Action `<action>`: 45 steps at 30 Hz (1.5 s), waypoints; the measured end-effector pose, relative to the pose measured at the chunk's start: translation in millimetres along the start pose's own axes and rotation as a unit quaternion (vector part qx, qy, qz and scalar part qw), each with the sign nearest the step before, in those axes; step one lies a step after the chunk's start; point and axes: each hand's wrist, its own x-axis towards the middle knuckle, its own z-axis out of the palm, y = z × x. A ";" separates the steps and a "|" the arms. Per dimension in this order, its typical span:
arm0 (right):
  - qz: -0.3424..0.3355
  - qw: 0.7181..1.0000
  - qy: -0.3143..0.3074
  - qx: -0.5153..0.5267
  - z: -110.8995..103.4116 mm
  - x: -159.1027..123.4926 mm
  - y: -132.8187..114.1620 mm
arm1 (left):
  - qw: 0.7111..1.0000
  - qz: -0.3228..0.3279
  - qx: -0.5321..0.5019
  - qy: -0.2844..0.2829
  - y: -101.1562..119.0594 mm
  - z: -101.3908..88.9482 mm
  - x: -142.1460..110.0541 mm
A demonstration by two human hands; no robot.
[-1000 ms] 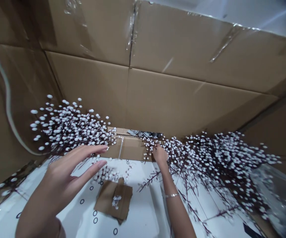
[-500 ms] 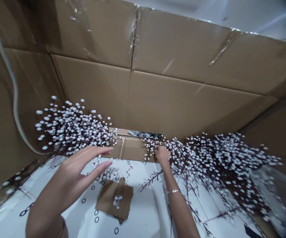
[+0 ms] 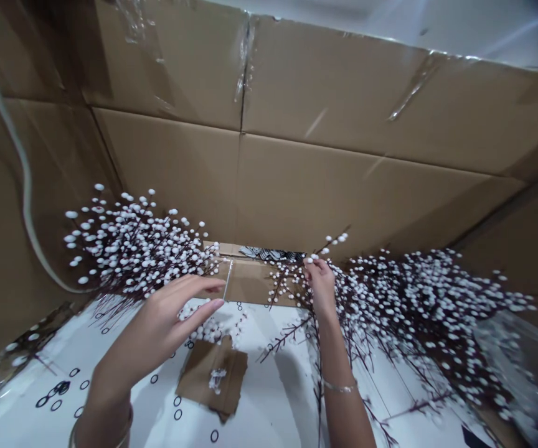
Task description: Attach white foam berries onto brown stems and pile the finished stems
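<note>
Head view: a corrugated carton interior is looked down into, with two hands held over a white printed sheet.

Landmark: a torn brown cardboard scrap (image 3: 210,373) is laid on the white printed sheet (image 3: 273,386), which is marked with black rings.

Left hand: the left hand (image 3: 157,323) is held open, fingers extended, just beyond and to the left of the cardboard scrap. Nothing is gripped. Whether the fingertips (image 3: 213,285) touch the sprays cannot be told.

Right hand: the right hand (image 3: 320,289) is closed in a pinch around a white-berried stem (image 3: 329,246), beyond and to the right of the cardboard scrap. The stem's tip is raised above the fingers.

Berry sprays: a bunch of artificial white-berried branches (image 3: 133,249) is spread beyond and to the left of the cardboard scrap. A larger bunch of artificial white-berried branches (image 3: 418,305) extends to its right, and a small white berry cluster (image 3: 217,379) is lying on it.

Wrists: a thin silver bracelet (image 3: 339,387) is worn on the right wrist, and a bangle (image 3: 101,432) on the left.

Around: a clear plastic sheet (image 3: 512,367) is seen well to the right of the cardboard scrap, and a pale cable (image 3: 21,155) well to its left.
</note>
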 end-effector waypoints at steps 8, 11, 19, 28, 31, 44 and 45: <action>0.055 0.908 -0.273 0.314 9.6 -54.6 -53.7 | 0.996 0.020 0.053 -0.065 4.4 59.3 28.9; 0.049 0.903 -0.296 0.308 13.6 -63.3 -58.3 | 0.995 -0.008 0.003 -0.096 2.6 64.5 28.8; 0.035 0.888 -0.322 0.326 27.4 -59.1 -48.0 | 0.985 -0.095 -0.138 -0.050 -8.6 48.8 31.4; -0.060 0.823 -0.476 -0.305 88.2 -88.7 -4.9 | 0.983 -0.104 -0.147 0.034 -20.0 36.9 29.0; -0.060 0.798 -0.487 -0.350 99.7 -98.1 -1.5 | 0.984 -0.100 -0.144 0.036 -17.3 36.3 29.3; 0.060 0.790 -0.591 -0.152 107.6 -85.9 17.4 | 0.984 -0.097 -0.143 0.040 -14.6 33.5 27.8; 0.074 0.792 -0.593 -0.123 107.9 -84.2 18.5 | 0.984 -0.097 -0.145 0.043 -14.8 33.0 27.3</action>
